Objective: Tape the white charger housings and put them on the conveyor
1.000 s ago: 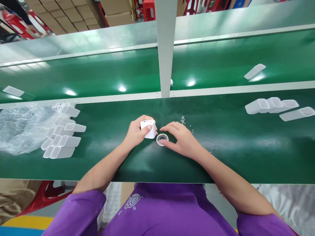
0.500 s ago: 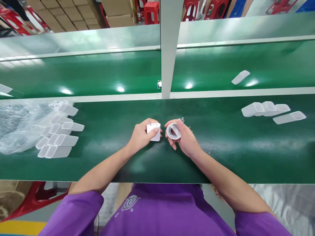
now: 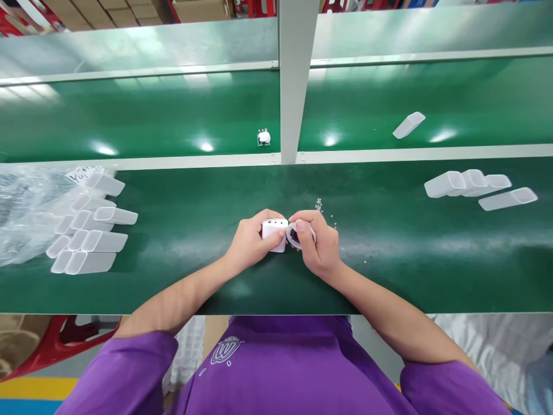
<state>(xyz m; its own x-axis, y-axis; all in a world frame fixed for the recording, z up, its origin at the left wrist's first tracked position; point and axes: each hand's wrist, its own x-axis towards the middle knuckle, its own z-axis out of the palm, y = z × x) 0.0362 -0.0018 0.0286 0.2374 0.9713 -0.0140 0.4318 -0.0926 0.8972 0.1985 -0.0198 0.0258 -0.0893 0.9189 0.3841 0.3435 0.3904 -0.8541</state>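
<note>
My left hand (image 3: pixel 249 241) is closed around a small white plastic box (image 3: pixel 273 235) with little holes along its top edge. Pinched in my right hand (image 3: pixel 318 245) is a pale ring-shaped part (image 3: pixel 294 236) with a dark opening. The ring is up against the right side of the box, or very near it; whether they touch I cannot tell. Fingers hide part of both pieces. Just beyond my right hand, tiny clear bits (image 3: pixel 318 204) lie scattered on the green work surface (image 3: pixel 207 202).
Several translucent sleeves (image 3: pixel 98 262) are piled at the left beside a clear plastic bag (image 3: pixel 21 213). More sleeves (image 3: pixel 449 183) lie at the right. Across a pale rail, a small circuit board part (image 3: pixel 264 137) and one sleeve (image 3: pixel 409 125) rest on the green belt (image 3: pixel 173 115). A post (image 3: pixel 295 80) rises centrally.
My right hand has brought the ring leftward to the box and turned it more edge-on. The box has shifted slightly right. The camera view has tilted downward.
</note>
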